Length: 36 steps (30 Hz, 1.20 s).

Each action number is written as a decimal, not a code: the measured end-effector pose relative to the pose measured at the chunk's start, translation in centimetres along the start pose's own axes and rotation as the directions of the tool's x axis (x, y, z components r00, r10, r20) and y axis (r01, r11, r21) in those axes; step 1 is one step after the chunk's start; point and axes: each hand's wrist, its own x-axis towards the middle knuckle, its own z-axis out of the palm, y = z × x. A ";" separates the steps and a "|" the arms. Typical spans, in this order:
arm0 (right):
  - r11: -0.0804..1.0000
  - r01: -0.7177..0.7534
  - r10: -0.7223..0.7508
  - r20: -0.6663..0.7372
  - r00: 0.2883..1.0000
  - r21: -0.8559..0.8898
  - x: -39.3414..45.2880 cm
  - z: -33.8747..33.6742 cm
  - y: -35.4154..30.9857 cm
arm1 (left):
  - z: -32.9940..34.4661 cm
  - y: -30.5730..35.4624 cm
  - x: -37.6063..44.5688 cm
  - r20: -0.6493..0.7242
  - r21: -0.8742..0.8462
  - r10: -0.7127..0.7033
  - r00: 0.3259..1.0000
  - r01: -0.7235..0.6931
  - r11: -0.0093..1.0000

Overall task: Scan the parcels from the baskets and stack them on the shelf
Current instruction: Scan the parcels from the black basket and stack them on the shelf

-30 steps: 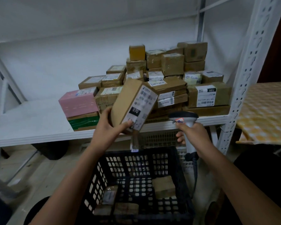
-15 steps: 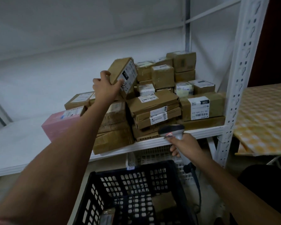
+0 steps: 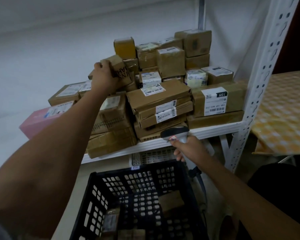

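Filling the right half of a white shelf (image 3: 213, 129) is a heap of brown cardboard parcels (image 3: 160, 96), several layers deep, most of them bearing white barcode labels. The shelf board sits on a white metal frame whose perforated upright (image 3: 260, 80) rises at the right, with a plain white wall (image 3: 42, 54) behind. A pink box (image 3: 42, 116) lies at the left end of the heap, partly hidden by the forearm. To the right of the upright, a surface draped in a yellow checked cloth (image 3: 284, 110) stands just beside the rack. Below the shelf edge sits a black plastic basket (image 3: 140, 196) with a perforated wall; a few small parcels lie in its bottom, dim and hard to make out, and a white latticed crate shows behind it under the shelf.

The left arm reaches up and forward across the shelf. The left hand (image 3: 105, 78) is seen from the back, its fingers curled over the top edge of a small brown parcel (image 3: 118, 70) with dark handwriting on its face, thumb on the near side. That parcel is tilted and rests high on the left part of the heap, touching the boxes beneath and beside it.

The right hand (image 3: 189, 148) hangs lower, in front of the shelf edge and above the basket's far right corner. Its fingers are wrapped round the handle of a grey barcode scanner (image 3: 175, 133), whose dark head points left toward the stacked boxes. A cable drops from the handle beside the basket.
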 end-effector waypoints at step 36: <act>0.836 -0.107 0.293 0.273 0.916 -0.538 -5.2 8.8 12.6 | 19.5 -16.5 -37.7 0.859 0.001 -0.157 0.487 0.306 0.952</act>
